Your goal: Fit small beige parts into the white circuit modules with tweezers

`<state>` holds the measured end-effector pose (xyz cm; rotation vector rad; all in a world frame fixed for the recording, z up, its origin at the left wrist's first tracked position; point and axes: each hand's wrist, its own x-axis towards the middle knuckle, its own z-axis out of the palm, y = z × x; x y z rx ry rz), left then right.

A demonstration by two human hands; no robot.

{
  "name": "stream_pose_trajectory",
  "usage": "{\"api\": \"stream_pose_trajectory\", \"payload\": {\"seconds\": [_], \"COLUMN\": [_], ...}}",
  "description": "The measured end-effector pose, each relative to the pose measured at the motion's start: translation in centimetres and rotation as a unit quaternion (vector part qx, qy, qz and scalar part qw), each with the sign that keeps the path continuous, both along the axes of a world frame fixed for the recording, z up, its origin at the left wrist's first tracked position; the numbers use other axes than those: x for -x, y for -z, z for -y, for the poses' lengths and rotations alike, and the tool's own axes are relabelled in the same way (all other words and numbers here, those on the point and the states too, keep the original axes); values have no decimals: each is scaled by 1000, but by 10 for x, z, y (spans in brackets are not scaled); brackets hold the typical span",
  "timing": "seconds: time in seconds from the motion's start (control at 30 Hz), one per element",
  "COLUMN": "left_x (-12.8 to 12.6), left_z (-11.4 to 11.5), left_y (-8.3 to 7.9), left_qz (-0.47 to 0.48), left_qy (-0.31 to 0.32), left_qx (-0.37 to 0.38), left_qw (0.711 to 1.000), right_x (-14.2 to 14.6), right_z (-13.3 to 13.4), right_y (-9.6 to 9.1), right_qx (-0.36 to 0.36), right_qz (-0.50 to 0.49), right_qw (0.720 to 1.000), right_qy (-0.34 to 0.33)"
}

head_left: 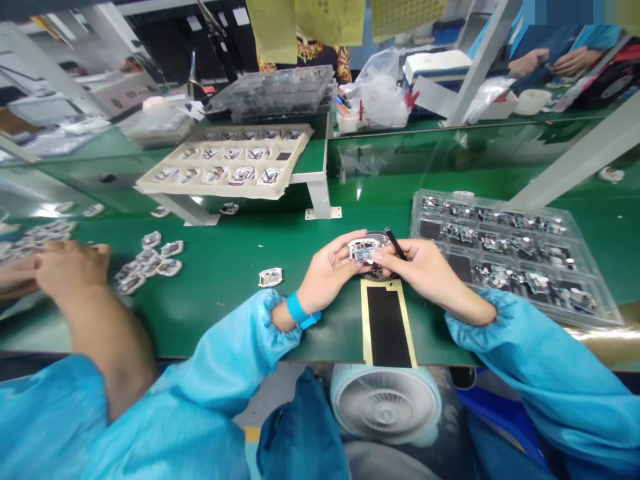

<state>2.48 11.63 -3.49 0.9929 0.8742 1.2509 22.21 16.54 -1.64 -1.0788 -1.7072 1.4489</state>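
Between thumb and fingers, my left hand (331, 263) grips a small white watch-like housing (361, 251) with a circuit board inside. My right hand (417, 267) pinches a black pen-like tool (395, 243), and its thumb and fingertip press at the housing's right side. Beneath both hands sits a round dark perforated disc (379, 272), partly covered by them. A black pad with a yellow border (387, 323) lies just in front of the disc. To the left of my left wrist rests one loose white housing (271, 277).
A clear tray of circuit boards (515, 253) lies at right. A cream tray of housings (225, 163) stands on a raised shelf at back left. Several housings (150, 260) are piled near a co-worker's hands (75, 270). A fan (386, 403) is below the table edge.
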Motion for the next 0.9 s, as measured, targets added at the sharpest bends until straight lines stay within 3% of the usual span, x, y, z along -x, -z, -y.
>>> {"api": "stream_pose_trajectory", "payload": {"seconds": [0.7, 0.9], "left_x": [-3, -4], "left_z": [2, 4], "left_y": [2, 7], "left_qz": [-11, -38], "left_qy": [-18, -25], "left_qx": [-11, -46], "left_qw": [1000, 998], "right_x": [-1, 2], "right_z": [-1, 1], "right_y": [3, 1], "right_qx": [-16, -10], "right_qz": [15, -3], "right_qw": [1000, 1000], "right_qy": [9, 22]}}
